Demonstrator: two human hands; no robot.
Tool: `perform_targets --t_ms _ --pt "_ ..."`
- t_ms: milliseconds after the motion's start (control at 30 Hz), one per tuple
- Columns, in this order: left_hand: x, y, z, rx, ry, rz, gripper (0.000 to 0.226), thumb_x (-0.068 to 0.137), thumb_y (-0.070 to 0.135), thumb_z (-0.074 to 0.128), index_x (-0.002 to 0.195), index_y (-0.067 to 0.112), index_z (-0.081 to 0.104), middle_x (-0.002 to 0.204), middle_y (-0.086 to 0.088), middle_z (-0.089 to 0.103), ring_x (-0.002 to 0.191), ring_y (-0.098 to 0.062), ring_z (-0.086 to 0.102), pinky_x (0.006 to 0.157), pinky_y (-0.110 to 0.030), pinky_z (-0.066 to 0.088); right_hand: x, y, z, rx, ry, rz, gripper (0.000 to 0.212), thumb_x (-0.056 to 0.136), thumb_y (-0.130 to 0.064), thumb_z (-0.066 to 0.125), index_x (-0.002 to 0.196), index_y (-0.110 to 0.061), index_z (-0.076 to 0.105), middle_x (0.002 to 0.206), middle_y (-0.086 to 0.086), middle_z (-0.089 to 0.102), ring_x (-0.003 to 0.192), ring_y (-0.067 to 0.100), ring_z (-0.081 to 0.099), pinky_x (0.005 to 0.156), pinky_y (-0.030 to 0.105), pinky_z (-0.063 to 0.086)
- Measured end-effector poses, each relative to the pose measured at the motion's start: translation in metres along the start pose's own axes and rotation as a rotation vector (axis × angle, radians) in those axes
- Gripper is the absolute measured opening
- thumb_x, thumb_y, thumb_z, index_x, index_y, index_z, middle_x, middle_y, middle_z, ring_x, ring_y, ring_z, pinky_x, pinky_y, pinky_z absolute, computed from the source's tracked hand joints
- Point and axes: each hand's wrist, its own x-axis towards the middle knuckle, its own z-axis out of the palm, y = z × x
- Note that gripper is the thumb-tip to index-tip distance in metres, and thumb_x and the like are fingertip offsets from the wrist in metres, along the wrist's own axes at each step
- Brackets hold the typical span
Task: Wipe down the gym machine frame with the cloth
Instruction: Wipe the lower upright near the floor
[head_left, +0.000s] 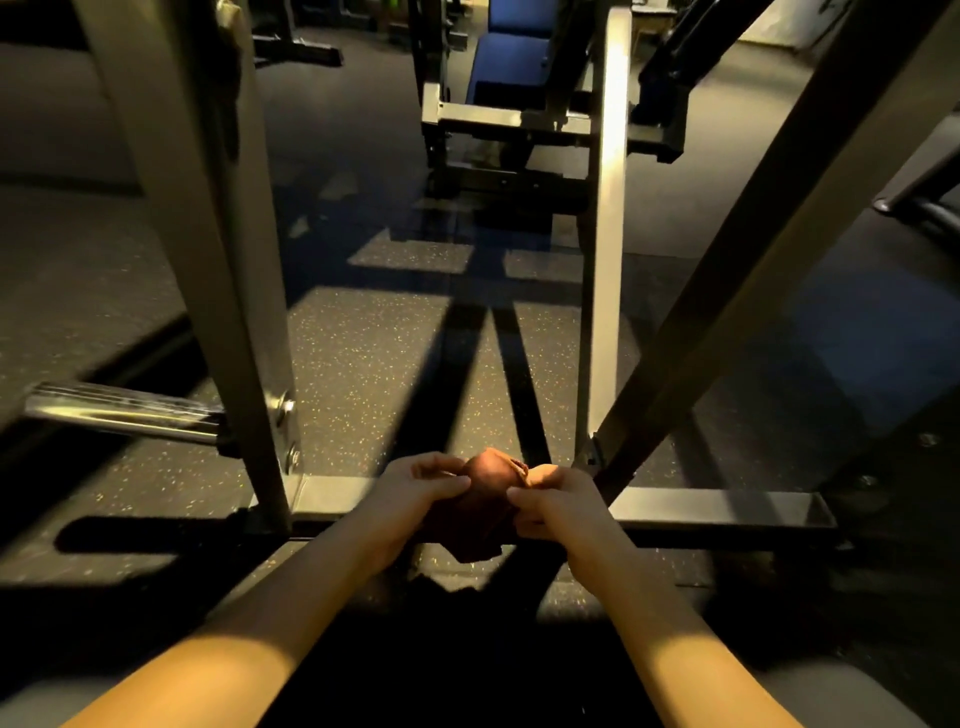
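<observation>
I see the grey steel machine frame (332, 493) low on the speckled rubber floor (374, 364). Over its base bar, my left hand (415, 493) and right hand (556, 504) both grip the bunched brown cloth (485, 499). I judge I am refolding it; next, press it on the bar.

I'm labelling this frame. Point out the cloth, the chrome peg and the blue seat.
cloth (483, 512): head view, bunched middle between both hands.
chrome peg (119, 410): head view, mid-shaft.
blue seat (511, 57): head view, pad face.
</observation>
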Motion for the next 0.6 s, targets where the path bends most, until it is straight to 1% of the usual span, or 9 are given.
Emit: perform_targets --t_ms 67,133,233,300,367,400,467,533,600 --pt "-0.009 -0.001 -0.008 -0.085 -0.07 -0.02 0.036 0.085 0.005 0.074 0.12 0.013 0.07 0.118 -0.016 0.073 0.107 -0.031 0.072 0.088 -0.041 0.06 0.004 -0.002 0.008 0.023 0.016 -0.032 0.008 0.096 -0.004 0.065 0.103 -0.008 0.068 0.103 0.016 0.072 0.099 0.028 0.071 0.092 0.043 0.06" --pt "-0.015 -0.003 -0.015 0.001 -0.116 -0.007 0.052 0.078 0.003 0.08 0.126 0.018 0.066 0.121 -0.01 0.073 0.11 -0.027 0.072 0.097 -0.043 0.058 0.01 -0.005 0.016 0.063 0.035 -0.028 0.011 0.095 -0.003 0.065 0.101 -0.008 0.072 0.104 0.015 0.073 0.103 0.031 0.07 0.09 0.045 0.059" --pt "-0.019 0.002 -0.021 0.187 0.022 0.007 0.053 0.08 0.002 0.081 0.126 0.023 0.064 0.114 -0.001 0.075 0.104 -0.017 0.073 0.101 -0.042 0.055 0.021 -0.014 0.029 0.151 0.07 -0.003 0.013 0.092 0.003 0.063 0.097 -0.005 0.071 0.097 0.017 0.073 0.093 0.03 0.071 0.074 0.035 0.057" --pt "-0.025 0.009 -0.025 0.14 0.143 0.016 0.045 0.082 0.004 0.081 0.123 0.018 0.066 0.104 -0.001 0.077 0.093 -0.014 0.075 0.091 -0.031 0.058 0.024 -0.024 0.039 0.214 0.084 0.032 0.014 0.091 0.008 0.063 0.095 -0.004 0.069 0.089 0.016 0.071 0.079 0.025 0.069 0.066 0.032 0.058" --pt "-0.036 0.016 -0.032 0.148 0.249 0.045 0.034 0.083 0.009 0.081 0.114 0.017 0.069 0.098 -0.001 0.077 0.086 -0.01 0.074 0.074 -0.02 0.056 0.027 -0.028 0.049 0.189 0.035 0.035 0.012 0.092 0.007 0.064 0.097 -0.004 0.066 0.088 0.017 0.071 0.075 0.026 0.07 0.069 0.035 0.06" --pt "-0.043 0.018 -0.038 0.171 0.303 0.065 0.029 0.083 0.012 0.082 0.108 0.018 0.07 0.096 0.0 0.076 0.086 -0.01 0.073 0.071 -0.019 0.054 0.027 -0.03 0.055 0.131 -0.004 0.01 0.012 0.092 0.006 0.064 0.099 -0.004 0.065 0.09 0.019 0.072 0.074 0.027 0.072 0.07 0.036 0.061" --pt "-0.055 0.019 -0.052 0.249 0.395 0.118 0.024 0.082 0.015 0.083 0.1 0.023 0.069 0.096 0.002 0.074 0.092 -0.011 0.071 0.078 -0.024 0.054 0.028 -0.034 0.069 -0.014 -0.094 -0.074 0.024 0.091 0.006 0.065 0.111 -0.008 0.065 0.1 0.021 0.073 0.078 0.031 0.076 0.071 0.038 0.063" --pt "-0.067 0.02 -0.068 0.323 0.437 0.157 0.026 0.082 0.013 0.083 0.102 0.025 0.072 0.098 0.004 0.075 0.095 -0.011 0.07 0.09 -0.029 0.055 0.026 -0.042 0.082 -0.083 -0.184 -0.121 0.043 0.089 0.008 0.065 0.123 -0.017 0.063 0.109 0.021 0.072 0.086 0.036 0.075 0.073 0.04 0.063" --pt "-0.083 0.025 -0.08 0.342 0.463 0.189 0.03 0.082 0.009 0.08 0.108 0.023 0.075 0.099 0.004 0.076 0.095 -0.01 0.069 0.091 -0.023 0.052 0.016 -0.054 0.095 -0.116 -0.252 -0.105 0.046 0.088 0.011 0.063 0.122 -0.02 0.067 0.108 0.02 0.072 0.086 0.037 0.075 0.072 0.038 0.062"
